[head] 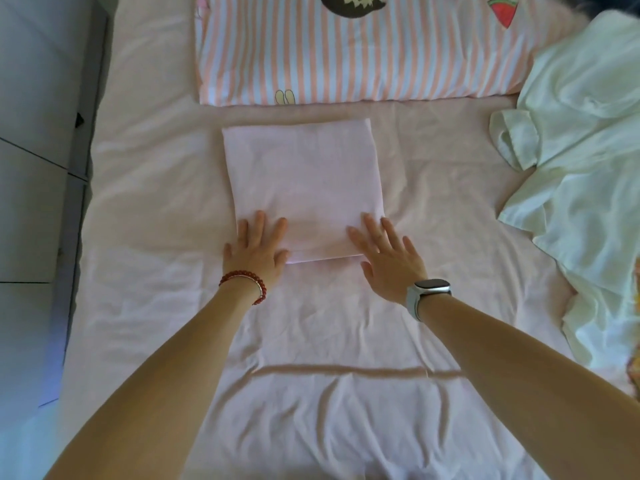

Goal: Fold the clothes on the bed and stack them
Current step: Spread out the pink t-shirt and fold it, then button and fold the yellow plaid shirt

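While flat hands [258,245] press, garment [303,181] squared

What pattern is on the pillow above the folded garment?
Peach and pale blue stripes with cartoon prints, on the pillow; head view.

Head camera looks steeply down, seemingly close, at bed [145,202].
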`<state>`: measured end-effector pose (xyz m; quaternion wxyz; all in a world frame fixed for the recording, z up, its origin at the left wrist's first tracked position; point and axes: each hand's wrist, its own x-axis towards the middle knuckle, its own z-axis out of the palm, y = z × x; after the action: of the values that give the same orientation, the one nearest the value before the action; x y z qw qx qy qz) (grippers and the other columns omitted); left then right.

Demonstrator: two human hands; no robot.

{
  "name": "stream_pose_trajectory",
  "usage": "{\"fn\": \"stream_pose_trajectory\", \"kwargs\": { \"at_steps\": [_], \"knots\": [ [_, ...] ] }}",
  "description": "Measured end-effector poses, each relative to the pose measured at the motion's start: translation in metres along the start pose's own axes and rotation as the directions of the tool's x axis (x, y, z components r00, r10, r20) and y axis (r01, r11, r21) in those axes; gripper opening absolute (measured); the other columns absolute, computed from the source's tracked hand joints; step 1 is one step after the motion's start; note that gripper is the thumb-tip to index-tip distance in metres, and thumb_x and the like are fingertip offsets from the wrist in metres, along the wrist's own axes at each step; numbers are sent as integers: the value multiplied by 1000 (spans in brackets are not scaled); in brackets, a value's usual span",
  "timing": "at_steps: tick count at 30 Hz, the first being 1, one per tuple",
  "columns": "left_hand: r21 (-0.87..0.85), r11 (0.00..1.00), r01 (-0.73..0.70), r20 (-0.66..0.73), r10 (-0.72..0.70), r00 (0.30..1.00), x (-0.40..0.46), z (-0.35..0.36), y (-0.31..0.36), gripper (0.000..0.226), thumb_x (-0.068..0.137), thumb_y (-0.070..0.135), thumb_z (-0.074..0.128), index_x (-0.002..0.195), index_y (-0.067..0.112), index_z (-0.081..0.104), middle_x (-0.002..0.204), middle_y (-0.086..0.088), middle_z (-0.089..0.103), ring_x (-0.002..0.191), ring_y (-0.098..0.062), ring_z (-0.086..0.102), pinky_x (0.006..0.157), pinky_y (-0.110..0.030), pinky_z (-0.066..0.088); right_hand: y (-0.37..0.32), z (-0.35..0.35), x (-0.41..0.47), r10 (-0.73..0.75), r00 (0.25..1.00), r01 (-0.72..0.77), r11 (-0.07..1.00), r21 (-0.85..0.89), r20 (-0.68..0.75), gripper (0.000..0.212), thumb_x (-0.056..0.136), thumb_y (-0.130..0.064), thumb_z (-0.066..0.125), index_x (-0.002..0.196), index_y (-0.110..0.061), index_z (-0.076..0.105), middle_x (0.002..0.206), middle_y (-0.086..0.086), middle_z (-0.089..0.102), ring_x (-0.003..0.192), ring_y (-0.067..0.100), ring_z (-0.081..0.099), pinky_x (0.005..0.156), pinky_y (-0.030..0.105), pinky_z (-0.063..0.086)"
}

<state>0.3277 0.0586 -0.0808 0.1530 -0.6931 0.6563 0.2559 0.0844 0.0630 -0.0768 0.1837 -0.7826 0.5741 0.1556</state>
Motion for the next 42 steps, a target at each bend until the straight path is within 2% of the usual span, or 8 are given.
{"fn": "stream_pose_trajectory", "kwargs": {
  "at_steps": [5, 8, 16, 24, 28, 33, 38, 42],
  "knots": [
    [-124, 992, 23, -156, -42, 987, -45, -4, 27, 53, 97, 35, 34, 147, 26, 18, 157, -3, 8, 144, -25, 4, 113, -51, 8, -13, -19, -37, 88, 994, -68, 960, 271, -64, 54, 97, -25, 34, 148, -24, 14, 158, 3, 2, 145, 24, 2, 116, 43, 14],
    [-231, 973, -13, -242, -44, 969, -89, -1, 53, 52, 94, 33, 43, 144, 21, 31, 153, -6, 25, 141, -25, 18, 110, -48, 20, -16, -25, -85, 189, 969, -93, 879, 468, -162, 50, 95, -19, 42, 144, -18, 32, 152, 5, 28, 143, 24, 16, 114, 39, 17],
    [-182, 982, -54, -158, 25, 987, -170, -1, 134, 47, 93, 29, 45, 139, 21, 38, 146, -1, 36, 136, -20, 28, 107, -43, 27, 51, -30, -225, 508, 846, -331, 737, 589, -160, 37, 91, -11, 52, 127, -7, 55, 130, 12, 55, 131, 31, 38, 109, 43, 27],
    [-99, 940, -327, -166, 309, 937, -176, 4, 324, 44, 93, 25, 43, 136, 20, 41, 139, 1, 42, 131, -19, 33, 104, -37, 28, 197, -21, -323, 709, 699, -498, 579, 645, -97, 39, 93, -15, 47, 132, -10, 49, 134, 9, 48, 128, 28, 39, 106, 39, 31],
    [-24, 914, -404, -139, 397, 907, -161, 19, 444, 41, 93, 25, 43, 133, 17, 42, 137, -2, 43, 129, -23, 36, 102, -41, 35, 305, -10, -354, 726, 684, -498, 533, 684, -67, 38, 94, -13, 43, 131, -9, 47, 134, 12, 47, 125, 29, 38, 103, 37, 32],
    [-37, 897, -441, -63, 439, 896, -120, 47, 579, 53, 95, 30, 43, 144, 17, 27, 147, -5, 31, 134, -25, 29, 103, -43, 35, 428, 6, -364, 731, 677, -497, 544, 676, -90, 43, 94, -18, 43, 137, -10, 41, 138, 10, 43, 126, 29, 38, 101, 41, 35],
    [-201, 922, -330, -93, 318, 944, -60, 67, 664, 68, 92, 41, 48, 148, 20, 15, 155, -6, 14, 142, -27, 11, 111, -51, 26, 515, 25, -345, 766, 637, -475, 476, 741, -84, 48, 96, -26, 42, 141, -11, 32, 143, 9, 35, 132, 27, 31, 106, 40, 31],
    [-86, 938, -336, 46, 340, 939, -25, 79, 693, 84, 90, 52, 46, 146, 32, -13, 157, -3, -5, 144, -30, 0, 113, -51, 16, 559, 37, -316, 597, 778, -443, 742, 503, -195, 58, 96, -42, 38, 147, -23, 18, 155, 2, 15, 143, 24, 10, 113, 44, 18]
  ]
}}
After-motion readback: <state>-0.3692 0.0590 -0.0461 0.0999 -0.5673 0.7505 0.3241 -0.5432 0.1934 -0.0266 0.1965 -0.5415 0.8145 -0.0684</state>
